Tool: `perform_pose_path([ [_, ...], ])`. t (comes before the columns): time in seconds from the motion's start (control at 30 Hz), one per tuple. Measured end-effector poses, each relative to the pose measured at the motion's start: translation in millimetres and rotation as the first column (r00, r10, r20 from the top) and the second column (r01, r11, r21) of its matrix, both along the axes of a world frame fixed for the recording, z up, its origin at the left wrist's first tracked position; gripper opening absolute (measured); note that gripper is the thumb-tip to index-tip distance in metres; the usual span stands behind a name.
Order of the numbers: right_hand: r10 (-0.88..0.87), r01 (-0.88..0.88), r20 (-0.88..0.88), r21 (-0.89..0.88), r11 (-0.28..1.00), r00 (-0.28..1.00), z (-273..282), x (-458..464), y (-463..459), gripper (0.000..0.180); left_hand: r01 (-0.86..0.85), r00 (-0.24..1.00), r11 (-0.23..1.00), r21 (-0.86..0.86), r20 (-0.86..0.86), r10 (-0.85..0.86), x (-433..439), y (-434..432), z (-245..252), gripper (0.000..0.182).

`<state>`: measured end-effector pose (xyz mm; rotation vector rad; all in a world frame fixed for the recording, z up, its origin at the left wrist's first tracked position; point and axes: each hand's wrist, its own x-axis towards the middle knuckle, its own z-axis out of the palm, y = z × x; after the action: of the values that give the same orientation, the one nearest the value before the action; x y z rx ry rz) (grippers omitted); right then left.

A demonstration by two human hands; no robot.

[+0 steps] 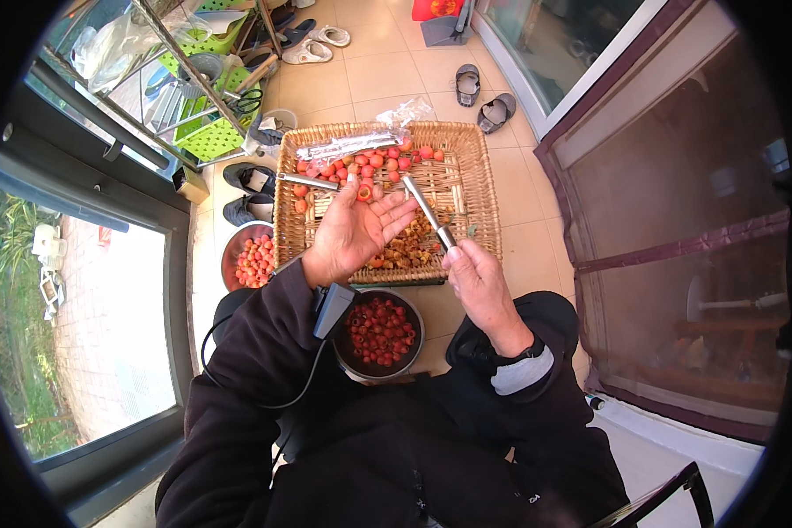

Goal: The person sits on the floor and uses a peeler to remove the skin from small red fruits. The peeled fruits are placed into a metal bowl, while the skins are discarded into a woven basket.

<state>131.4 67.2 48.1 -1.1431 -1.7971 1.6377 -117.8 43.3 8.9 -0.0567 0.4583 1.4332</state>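
Note:
My left hand (356,231) is palm up over a wicker basket (492,198), with a red fruit (364,192), hollowed at its top, held by the thumb and fingers. In my right hand (480,280) is a steel tube-shaped corer (429,211), its far end angled up and left, apart from the fruit. Beyond my left hand lies another metal tool (308,181) on the basket. Whole red fruits (376,160) fill the basket's far left part, and yellowish-brown cores and scraps (409,247) lie at its near side.
A metal bowl of cored red fruits (381,332) stands between my legs. Left of the basket is a bowl of whole fruits (255,261). A clear plastic bag (350,146) lies across the basket's far edge. Shoes (251,188) and a rack with green baskets (208,137) stand to the left.

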Motion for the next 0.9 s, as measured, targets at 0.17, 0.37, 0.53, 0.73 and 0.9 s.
perform_pose_path([
  [0.17, -0.004, -0.023, -0.148, -0.181, 0.983, 0.989, 2.2, 3.5, 1.8, 0.033, 0.144, 0.985, 0.951, 0.274, 0.054, -0.164, 5.2, -1.4, -0.2, 0.052],
  [0.37, -0.021, 0.018, -0.102, -0.034, 0.999, 0.995, -8.0, 6.3, 6.2, 0.032, 0.361, 0.888, 0.906, 0.221, -0.377, -0.262, 14.7, -18.5, 24.3, 0.029],
  [0.53, -0.056, 0.035, 0.103, 0.193, 0.981, 0.993, -12.6, 15.3, 11.7, 0.030, 0.723, 0.239, 0.675, -0.147, -0.863, -0.444, 32.9, -50.7, 17.7, 0.019],
  [0.73, -0.076, -0.193, 0.513, 0.451, 0.871, 0.855, -0.9, 17.9, 1.7, 0.021, 0.634, -0.646, 0.461, -0.621, -0.753, -0.125, 55.7, -83.1, -43.2, 0.043],
  [0.9, -0.069, -0.228, 0.508, 0.499, 0.836, 0.859, 7.6, 15.2, -2.1, 0.021, 0.617, -0.707, 0.317, -0.720, -0.684, -0.177, 53.3, -77.4, -58.7, 0.049],
])
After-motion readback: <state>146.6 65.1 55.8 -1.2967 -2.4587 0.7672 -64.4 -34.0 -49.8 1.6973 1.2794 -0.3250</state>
